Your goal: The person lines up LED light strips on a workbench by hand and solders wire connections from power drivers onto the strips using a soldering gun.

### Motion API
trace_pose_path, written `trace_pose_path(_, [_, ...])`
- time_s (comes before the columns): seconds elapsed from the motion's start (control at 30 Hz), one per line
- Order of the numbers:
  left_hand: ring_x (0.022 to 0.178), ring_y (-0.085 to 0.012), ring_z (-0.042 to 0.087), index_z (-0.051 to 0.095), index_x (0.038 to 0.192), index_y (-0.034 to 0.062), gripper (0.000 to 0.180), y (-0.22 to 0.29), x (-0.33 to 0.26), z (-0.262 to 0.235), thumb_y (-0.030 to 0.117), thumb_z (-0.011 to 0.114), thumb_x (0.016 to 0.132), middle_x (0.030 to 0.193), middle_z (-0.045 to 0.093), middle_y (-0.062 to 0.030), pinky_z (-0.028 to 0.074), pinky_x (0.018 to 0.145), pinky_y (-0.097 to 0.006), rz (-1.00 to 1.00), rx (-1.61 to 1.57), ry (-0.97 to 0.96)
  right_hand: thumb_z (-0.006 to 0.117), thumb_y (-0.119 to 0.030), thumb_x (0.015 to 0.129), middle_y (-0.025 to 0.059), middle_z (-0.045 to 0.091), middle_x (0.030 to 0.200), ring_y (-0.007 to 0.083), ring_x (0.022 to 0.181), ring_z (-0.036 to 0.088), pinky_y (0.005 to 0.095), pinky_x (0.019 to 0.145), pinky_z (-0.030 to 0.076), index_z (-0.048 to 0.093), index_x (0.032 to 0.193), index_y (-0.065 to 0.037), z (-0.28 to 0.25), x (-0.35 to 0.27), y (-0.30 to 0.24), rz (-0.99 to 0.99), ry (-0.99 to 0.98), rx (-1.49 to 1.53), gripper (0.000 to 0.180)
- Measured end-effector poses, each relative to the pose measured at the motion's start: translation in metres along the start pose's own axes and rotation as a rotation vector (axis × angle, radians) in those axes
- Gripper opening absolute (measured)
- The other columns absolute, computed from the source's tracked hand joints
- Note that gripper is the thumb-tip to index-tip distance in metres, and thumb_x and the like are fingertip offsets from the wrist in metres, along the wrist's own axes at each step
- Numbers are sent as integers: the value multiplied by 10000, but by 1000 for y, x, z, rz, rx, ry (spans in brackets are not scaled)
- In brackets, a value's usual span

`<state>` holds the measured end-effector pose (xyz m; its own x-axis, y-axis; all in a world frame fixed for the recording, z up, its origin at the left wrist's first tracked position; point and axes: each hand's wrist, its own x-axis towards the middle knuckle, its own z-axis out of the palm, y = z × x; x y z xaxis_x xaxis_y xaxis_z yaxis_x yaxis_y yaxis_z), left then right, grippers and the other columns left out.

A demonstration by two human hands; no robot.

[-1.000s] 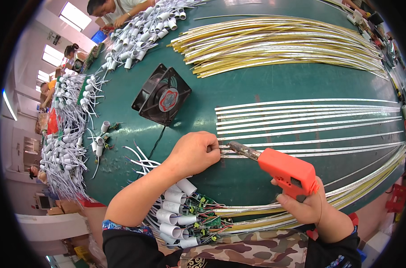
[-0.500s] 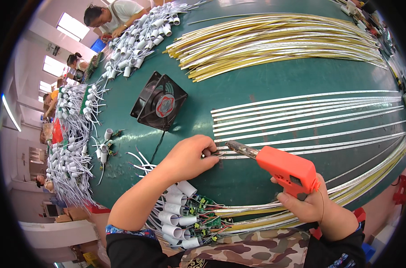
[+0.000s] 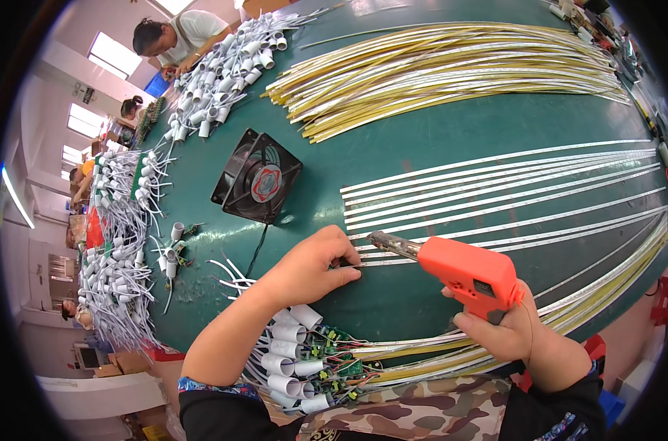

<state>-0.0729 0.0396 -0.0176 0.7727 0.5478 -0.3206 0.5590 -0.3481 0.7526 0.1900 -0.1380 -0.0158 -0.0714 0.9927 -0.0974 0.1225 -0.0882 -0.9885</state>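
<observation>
My right hand (image 3: 510,334) is wrapped round the grip of an orange soldering gun (image 3: 466,272), whose metal tip points left toward my left hand. At the left ends of the nearest white LED strips (image 3: 400,261), my left hand (image 3: 315,264) is closed in a pinch; whatever lies between its fingers is hidden. The gun's tip hovers just right of those fingers, above the strips. Several more strips (image 3: 437,192) lie side by side beyond them. Below my left forearm, white tubes (image 3: 288,332) with green circuit boards (image 3: 341,360) and wires lie bunched together.
A black fan (image 3: 257,176) stands beyond my left hand, with its cable running toward me. Yellow and white strips (image 3: 451,70) lie piled at the back. White tubes with wires (image 3: 113,272) are heaped along the left edge. A co-worker (image 3: 180,40) bends over the far left corner.
The view has shifted slightly. My left hand still pinches at the strip ends, its fingertips a little closer together. The soldering gun stays in my right hand, almost unmoved.
</observation>
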Motion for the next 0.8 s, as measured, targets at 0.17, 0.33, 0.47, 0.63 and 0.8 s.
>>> trace_pose_path(0.17, [840, -243, 561, 623, 842, 29, 101, 2, 0, 8, 34, 695, 771, 878, 548, -75, 470, 744, -327, 101, 200, 112, 699, -151, 789, 125, 605, 1024, 259, 854, 602, 336, 792, 478, 534, 1227, -22, 1, 0, 2, -9, 15, 18, 486])
trace_pose_path(0.33, [813, -271, 566, 606, 821, 24, 97, 1, -2, 11, 32, 689, 771, 869, 544, -91, 475, 719, -346, 141, 287, 145, 702, -143, 790, 124, 604, 1016, 259, 849, 599, 337, 784, 476, 532, 1231, -18, 1, -1, 1, -2, 1, -8, 489])
trace_pose_path(0.47, [814, -295, 567, 585, 836, 23, 101, 1, -1, 11, 35, 672, 787, 885, 551, -104, 472, 720, -362, 137, 318, 140, 704, -140, 788, 127, 602, 1014, 260, 847, 598, 337, 782, 476, 531, 1230, -15, 1, -2, 2, 10, 4, 17, 490])
trace_pose_path(0.63, [796, -308, 576, 574, 874, 37, 127, -2, -5, 9, 42, 667, 787, 835, 569, -98, 465, 713, -382, 232, 389, 226, 703, -133, 783, 129, 603, 1030, 254, 859, 599, 335, 793, 477, 535, 1223, -11, 2, -1, 2, 12, 14, 18, 487])
trace_pose_path(0.8, [783, -307, 588, 594, 896, 53, 155, -5, -4, 8, 33, 668, 761, 793, 590, -85, 458, 705, -403, 338, 475, 286, 703, -128, 779, 127, 608, 1046, 248, 882, 606, 332, 807, 477, 537, 1218, -9, 3, 1, 3, 6, 16, 14, 484])
